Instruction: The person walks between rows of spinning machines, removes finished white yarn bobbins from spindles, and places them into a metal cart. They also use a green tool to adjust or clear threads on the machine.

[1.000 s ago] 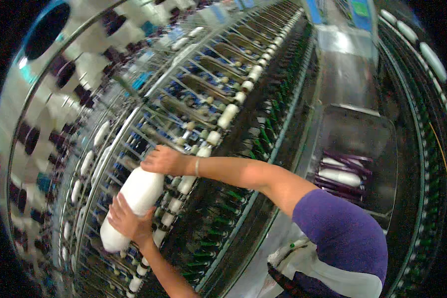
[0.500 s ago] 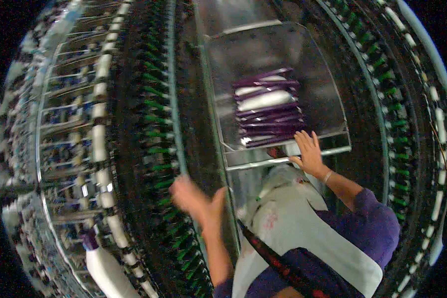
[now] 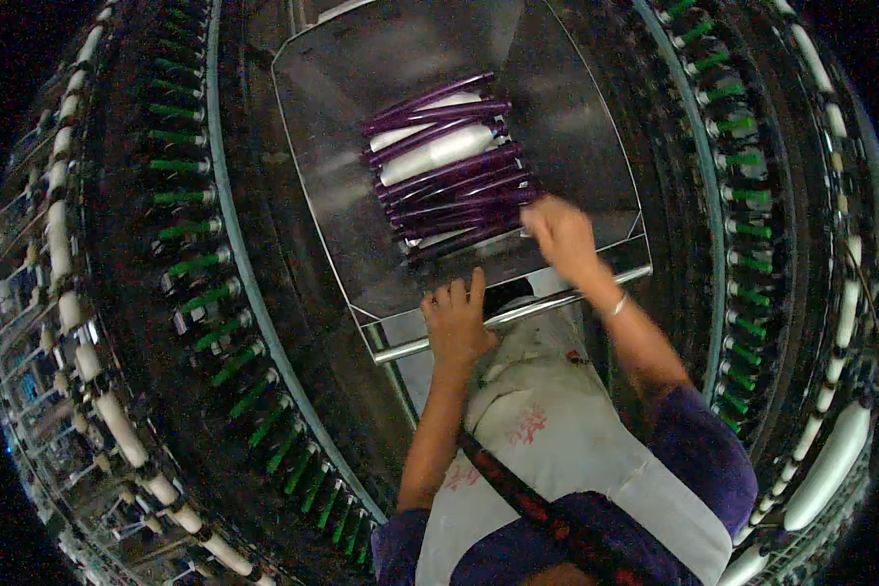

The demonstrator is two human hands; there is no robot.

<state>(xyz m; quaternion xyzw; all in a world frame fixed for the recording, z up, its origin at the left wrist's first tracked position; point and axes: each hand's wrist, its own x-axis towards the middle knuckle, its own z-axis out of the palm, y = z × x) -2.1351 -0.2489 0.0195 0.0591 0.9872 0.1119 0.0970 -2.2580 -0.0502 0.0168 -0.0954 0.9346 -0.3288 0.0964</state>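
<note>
Purple tubes [image 3: 459,200] lie stacked in a dark metal bin [image 3: 342,234], several of them side by side. Among them are a few spools wound with white yarn [image 3: 439,154]. My right hand [image 3: 562,237], a pale band at its wrist, reaches in over the near right part of the stack. Its fingers are curled beside the tube ends and slightly blurred; what they hold, if anything, is hidden. My left hand [image 3: 454,317] rests at the bin's near rim, just left of its middle, with fingers spread and nothing in them.
A shiny metal bar [image 3: 410,349] runs along the bin's near side, close to my apron [image 3: 527,400]. Rows of green spindles [image 3: 190,264] line a machine rail [image 3: 254,322] on the left, with similar green spindles [image 3: 747,195] on the right. White yarn spools [image 3: 830,469] hang at the lower right.
My left hand has come from beside the left spindles to the bin's rim. My right hand has left the rim and moved in to the tubes, its fingers curling. The view has shifted right.
</note>
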